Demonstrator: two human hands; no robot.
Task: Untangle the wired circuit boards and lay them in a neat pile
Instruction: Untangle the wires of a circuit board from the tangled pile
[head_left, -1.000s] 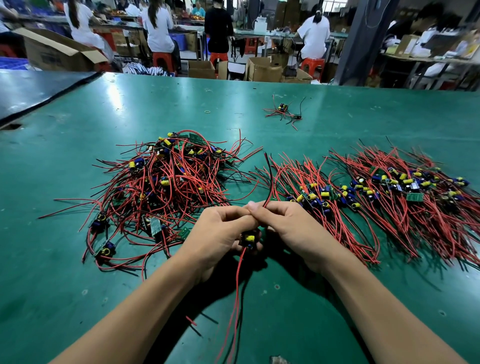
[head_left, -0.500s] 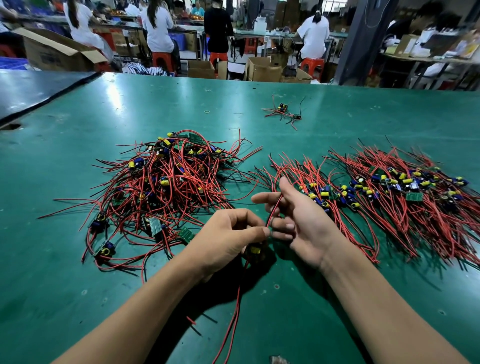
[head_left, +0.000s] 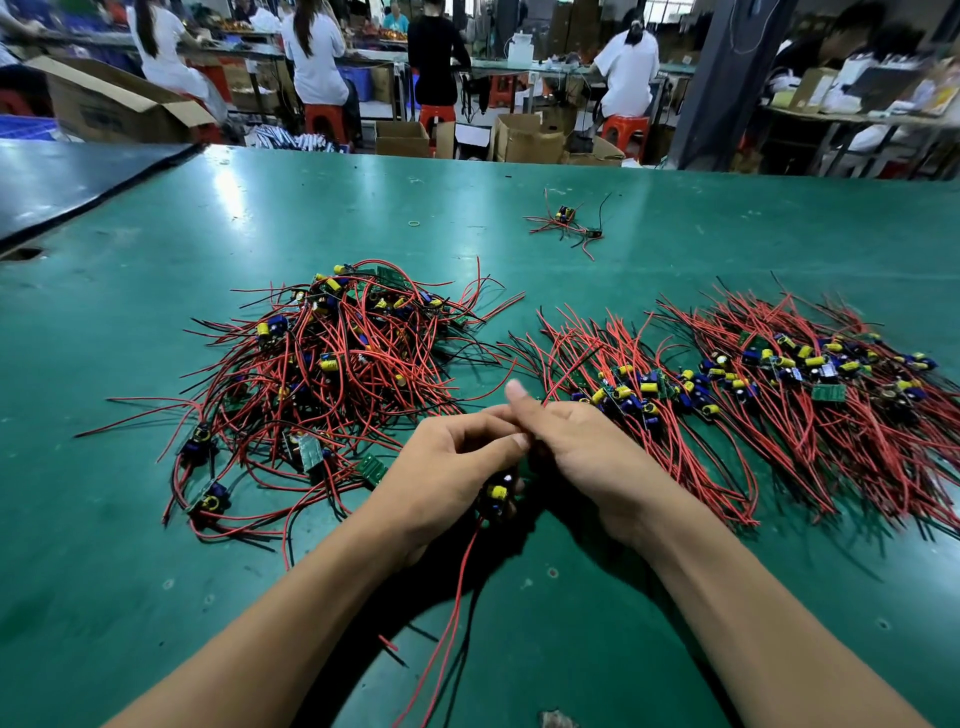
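Now your left hand (head_left: 447, 467) grips one wired circuit board (head_left: 498, 492) low over the green table (head_left: 156, 571), your right hand (head_left: 587, 452) pinching its wires (head_left: 457, 597), between the tangled heap (head_left: 332, 364) and the neat pile (head_left: 649, 395).

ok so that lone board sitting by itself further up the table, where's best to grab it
Take the lone wired board by its body, where the yellow capacitor stands up, coming straight down from above. Its red and black leads splay flat over the green table all round, so a sideways approach would likely snag them.
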